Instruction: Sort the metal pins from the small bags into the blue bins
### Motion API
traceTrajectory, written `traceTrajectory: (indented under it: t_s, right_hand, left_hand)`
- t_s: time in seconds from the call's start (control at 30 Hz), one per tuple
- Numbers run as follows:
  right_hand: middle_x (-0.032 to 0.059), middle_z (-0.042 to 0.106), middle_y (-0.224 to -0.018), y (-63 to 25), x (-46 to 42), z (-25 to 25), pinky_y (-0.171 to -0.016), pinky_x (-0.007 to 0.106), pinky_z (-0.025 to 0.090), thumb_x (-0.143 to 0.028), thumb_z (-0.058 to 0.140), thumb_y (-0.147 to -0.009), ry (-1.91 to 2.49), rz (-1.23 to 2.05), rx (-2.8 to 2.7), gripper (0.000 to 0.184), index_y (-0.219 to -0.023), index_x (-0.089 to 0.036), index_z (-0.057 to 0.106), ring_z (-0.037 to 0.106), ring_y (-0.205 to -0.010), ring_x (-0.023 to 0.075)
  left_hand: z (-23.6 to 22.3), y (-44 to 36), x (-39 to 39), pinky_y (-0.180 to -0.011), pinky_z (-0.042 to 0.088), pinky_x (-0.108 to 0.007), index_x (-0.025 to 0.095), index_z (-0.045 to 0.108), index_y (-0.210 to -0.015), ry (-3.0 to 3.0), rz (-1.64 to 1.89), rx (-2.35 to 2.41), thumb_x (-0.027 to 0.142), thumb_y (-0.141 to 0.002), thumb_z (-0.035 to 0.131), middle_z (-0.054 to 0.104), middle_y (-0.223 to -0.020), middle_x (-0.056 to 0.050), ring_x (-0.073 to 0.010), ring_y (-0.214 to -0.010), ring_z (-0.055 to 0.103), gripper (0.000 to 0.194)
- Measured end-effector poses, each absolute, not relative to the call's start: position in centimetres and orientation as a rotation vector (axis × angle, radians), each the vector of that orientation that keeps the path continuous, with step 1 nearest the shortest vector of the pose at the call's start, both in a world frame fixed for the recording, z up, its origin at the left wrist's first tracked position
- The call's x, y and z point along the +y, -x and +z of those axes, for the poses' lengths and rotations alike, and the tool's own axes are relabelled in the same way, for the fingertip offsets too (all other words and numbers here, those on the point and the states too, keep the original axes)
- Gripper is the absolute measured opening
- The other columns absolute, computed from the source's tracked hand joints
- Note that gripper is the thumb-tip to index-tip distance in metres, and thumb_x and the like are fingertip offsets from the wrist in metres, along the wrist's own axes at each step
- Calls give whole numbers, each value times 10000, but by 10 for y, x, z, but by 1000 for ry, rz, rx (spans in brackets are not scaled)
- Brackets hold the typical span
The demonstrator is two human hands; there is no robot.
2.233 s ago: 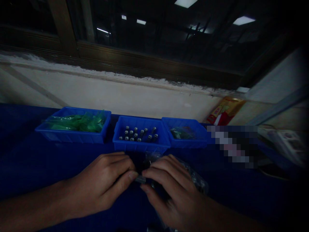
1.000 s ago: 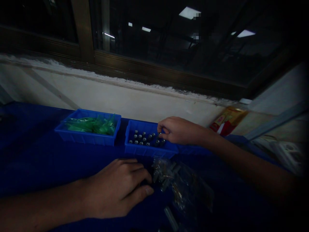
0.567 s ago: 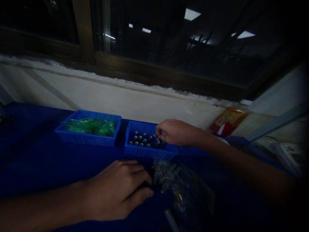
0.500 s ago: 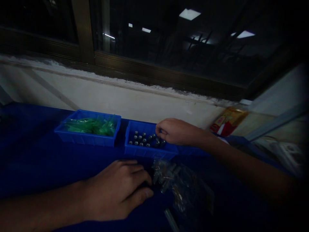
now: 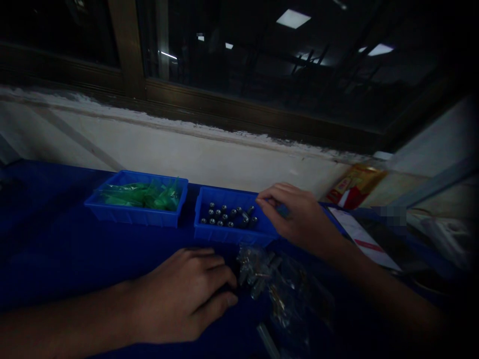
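Guide right hand (image 5: 299,214) — pinched, holding nothing discernible — clear of silvery metal cylinders (image 5: 218,213) in blue rectangular plastic bin (image 5: 224,234); rest left hand (image 5: 192,294), loosely spread, lower centre.

Smooth plastic: blue parts bin (image 5: 230,234). Shiny metal: hollow cylinders (image 5: 245,217) inside. Glossy, crinkled film: green bags (image 5: 129,193), far left; clear bags (image 5: 282,306), near right. Rough, flaking finish: far window ledge (image 5: 187,123).

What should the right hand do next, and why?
Maybe move the right hand over to the clear packets: the left hand rests beside them, and metal parts already sit in the blue bin beside the right hand.
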State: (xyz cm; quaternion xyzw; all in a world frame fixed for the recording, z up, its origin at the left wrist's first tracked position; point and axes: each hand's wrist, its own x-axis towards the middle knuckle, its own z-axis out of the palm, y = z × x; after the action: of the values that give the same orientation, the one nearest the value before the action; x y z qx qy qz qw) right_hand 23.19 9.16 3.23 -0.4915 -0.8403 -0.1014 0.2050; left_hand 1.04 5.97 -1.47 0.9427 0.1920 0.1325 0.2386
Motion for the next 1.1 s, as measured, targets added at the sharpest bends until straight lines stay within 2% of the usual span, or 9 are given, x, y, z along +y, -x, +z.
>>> traceTrajectory:
  t_s: [0.2,0.37,0.5,0.63,0.77,1.1]
  right_hand:
    - [32,554,-697,-247,66,6,-665,282,418,-170,457,-820,1312,-310,-2239,118,-804,-159,573,521,-695,146]
    - [71,516,-904,-258,88,32,-771,331,426,-207,503,-794,1345,-268,-2407,150,-870,-195,631,503,-863,186]
    - [69,452,-1110,-253,118,55,-900,401,360,-217,548,-759,1242,-205,-2709,160,-852,-251,674,415,-1064,239]
    - [74,430,-1193,-239,138,58,-943,409,319,-197,620,-692,1242,-30,-2952,186,-855,-250,694,336,-1154,270]
    - [86,425,-1210,-233,143,51,-961,412,303,-170,646,-645,1330,55,-3064,281,-915,-235,686,314,-1173,283]
    - [79,508,-1060,-233,148,42,-904,406,372,-122,656,-614,1230,79,-3073,255,-847,-221,689,430,-1041,255]
  left_hand:
    - [-15,-11,60,-704,432,-305,202,553,-961,-2566,360,536,231,-870,425,594,-820,-9,-160,-763,562,159]
    - [-14,-11,60,-705,429,-294,202,546,-952,-2557,363,527,221,-870,425,593,-828,0,-152,-774,558,147]
    - [-15,-11,60,-709,430,-298,206,544,-961,-2551,345,530,220,-872,419,595,-843,-1,-155,-782,555,155]
    - [-16,-11,59,-715,434,-302,212,545,-974,-2540,329,543,228,-873,415,596,-855,-5,-160,-787,552,165]
    - [-14,-11,59,-718,434,-299,213,547,-955,-2532,319,549,228,-868,424,594,-847,-2,-157,-780,552,151]
    - [-14,-12,59,-690,438,-311,205,553,-930,-2529,294,554,232,-866,424,588,-813,-13,-167,-754,548,147]
